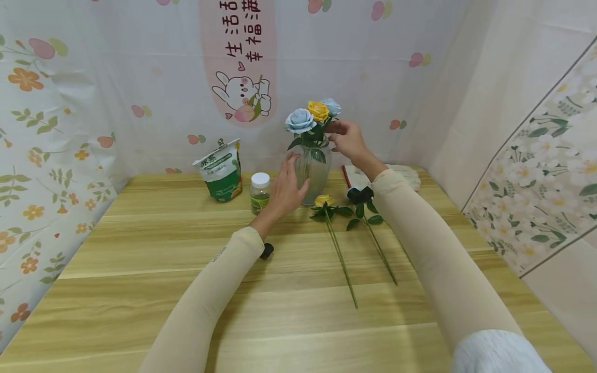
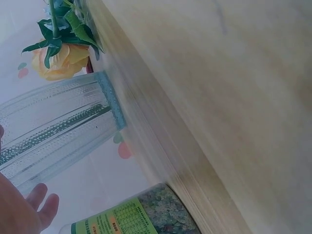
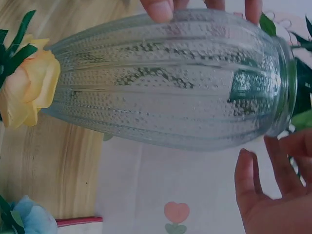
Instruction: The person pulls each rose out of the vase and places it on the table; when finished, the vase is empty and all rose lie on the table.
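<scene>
A ribbed clear glass vase (image 1: 313, 173) stands upright, holding a yellow rose (image 1: 318, 111) and two light blue roses (image 1: 300, 120). My left hand (image 1: 288, 186) rests against the vase's left side, thumb in front; in the right wrist view its fingertips (image 3: 161, 10) touch the glass. My right hand (image 1: 347, 140) is at the vase's mouth among the leaves, its fingers bent and thumb apart; the rose heads partly hide its fingertips. Another yellow rose (image 1: 324, 200) lies on the table before the vase. Beside it lies a green-stemmed flower (image 1: 380, 251), its head mostly hidden in the head view.
A white-capped jar (image 1: 260, 194) stands just left of my left hand. Farther left is a clipped green-and-white pouch (image 1: 223, 173). Behind my right forearm lies a white, red-edged item (image 1: 356, 178). A printed curtain (image 1: 154, 88) hangs behind the wooden table (image 1: 154, 254).
</scene>
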Demonstrator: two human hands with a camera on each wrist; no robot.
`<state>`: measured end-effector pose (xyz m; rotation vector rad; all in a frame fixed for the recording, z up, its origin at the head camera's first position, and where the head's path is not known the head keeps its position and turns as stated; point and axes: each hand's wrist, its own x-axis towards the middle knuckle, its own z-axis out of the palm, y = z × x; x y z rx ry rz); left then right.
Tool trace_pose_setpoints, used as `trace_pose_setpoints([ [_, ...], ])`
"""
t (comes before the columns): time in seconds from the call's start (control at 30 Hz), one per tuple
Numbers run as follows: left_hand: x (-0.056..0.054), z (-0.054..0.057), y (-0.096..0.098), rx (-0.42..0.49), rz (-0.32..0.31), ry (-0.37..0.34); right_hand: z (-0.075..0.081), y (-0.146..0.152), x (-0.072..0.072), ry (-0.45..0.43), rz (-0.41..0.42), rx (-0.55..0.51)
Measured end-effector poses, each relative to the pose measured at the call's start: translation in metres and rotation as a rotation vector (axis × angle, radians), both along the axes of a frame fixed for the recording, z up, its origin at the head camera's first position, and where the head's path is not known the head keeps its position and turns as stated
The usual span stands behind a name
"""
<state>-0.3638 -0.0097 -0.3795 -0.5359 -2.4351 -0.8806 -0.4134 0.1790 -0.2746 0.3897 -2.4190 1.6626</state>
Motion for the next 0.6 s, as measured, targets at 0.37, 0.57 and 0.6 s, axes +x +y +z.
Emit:
trace_pose_setpoints([
  [0.37,0.0008,0.0009,-0.0004,0.009,-0.013,-0.009,0.0028,-0.002,-0.0034,-0.03,0.047,0.018],
  [0.57,0.0004,0.0002,-0.0004,-0.003,-0.006,-0.005,0.0009,-0.0017,0.001,0.013,-0.002,-0.038],
  [0.6,0.0002,0.0002,-0.0005,-0.003,-0.009,-0.005,0.0005,-0.0015,0.0029,0.036,-0.015,-0.048],
])
